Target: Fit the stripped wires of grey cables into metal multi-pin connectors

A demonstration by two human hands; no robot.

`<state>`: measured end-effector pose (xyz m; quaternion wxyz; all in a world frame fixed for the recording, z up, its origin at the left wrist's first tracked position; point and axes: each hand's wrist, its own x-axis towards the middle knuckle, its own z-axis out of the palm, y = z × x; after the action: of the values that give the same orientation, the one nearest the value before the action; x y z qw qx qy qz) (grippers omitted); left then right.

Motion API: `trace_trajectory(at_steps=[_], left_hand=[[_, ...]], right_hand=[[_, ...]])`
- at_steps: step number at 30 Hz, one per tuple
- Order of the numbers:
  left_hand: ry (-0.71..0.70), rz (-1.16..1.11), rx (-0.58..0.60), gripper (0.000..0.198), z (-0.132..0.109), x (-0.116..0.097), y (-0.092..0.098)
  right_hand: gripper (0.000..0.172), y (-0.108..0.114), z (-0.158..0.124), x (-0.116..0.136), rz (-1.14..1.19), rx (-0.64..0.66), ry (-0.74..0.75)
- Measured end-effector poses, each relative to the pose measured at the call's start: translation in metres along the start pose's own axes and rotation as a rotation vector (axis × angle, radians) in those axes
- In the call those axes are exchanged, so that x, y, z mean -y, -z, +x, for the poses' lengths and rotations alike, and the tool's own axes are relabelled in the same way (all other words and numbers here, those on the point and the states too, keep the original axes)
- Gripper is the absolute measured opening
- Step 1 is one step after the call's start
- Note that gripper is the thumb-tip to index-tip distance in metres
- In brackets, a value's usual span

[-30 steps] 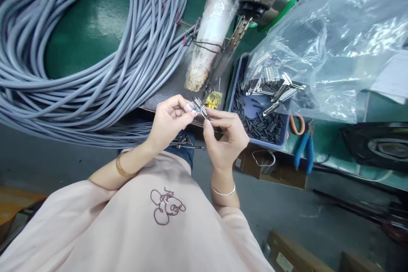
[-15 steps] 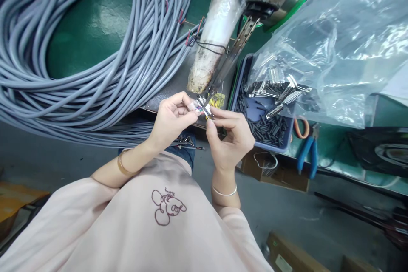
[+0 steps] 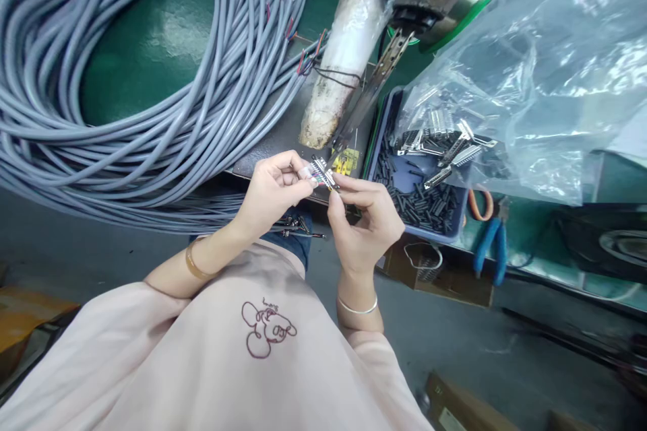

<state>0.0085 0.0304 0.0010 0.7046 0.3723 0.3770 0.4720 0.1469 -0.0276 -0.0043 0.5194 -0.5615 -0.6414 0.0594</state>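
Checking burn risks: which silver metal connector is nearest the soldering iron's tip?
The silver metal connector between left hand and right hand, right beside the tip; the loose silver connectors at the blue plastic bin lie farther away.

Blue-handled pliers (image 3: 487, 242) beside an orange loop (image 3: 472, 207), a cardboard box (image 3: 462, 404) (white-labelled) below.

You wear a loose, pale pink top (image 3: 202, 357) with a dark line-drawn cartoon head (image 3: 267, 331) and lettering (image 3: 269, 305) too small to read. A gold-coloured bangle (image 3: 191, 261) circles your left wrist, a slim silvery bangle (image 3: 358, 311) your right; blue denim, probably jeans (image 3: 300, 252), shows below.
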Motion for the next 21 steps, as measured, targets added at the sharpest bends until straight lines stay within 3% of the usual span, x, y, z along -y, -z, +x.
trace_trajectory(at_steps=[5,13,21], left_hand=[[0.015,0.005,0.013,0.021,-0.0035,-0.0028,0.0002],[-0.093,0.052,-0.032,0.021,-0.0005,0.0023,-0.0021],[-0.111,0.073,-0.032,0.019,0.0013,0.0002,-0.0034]], right_hand=[[0.014,0.0,0.0006,0.0011,0.038,0.008,-0.057],[0.016,-0.0039,0.0042,0.0006,-0.025,-0.019,0.039],[0.013,-0.0049,0.0085,-0.001,-0.058,-0.018,0.059]])
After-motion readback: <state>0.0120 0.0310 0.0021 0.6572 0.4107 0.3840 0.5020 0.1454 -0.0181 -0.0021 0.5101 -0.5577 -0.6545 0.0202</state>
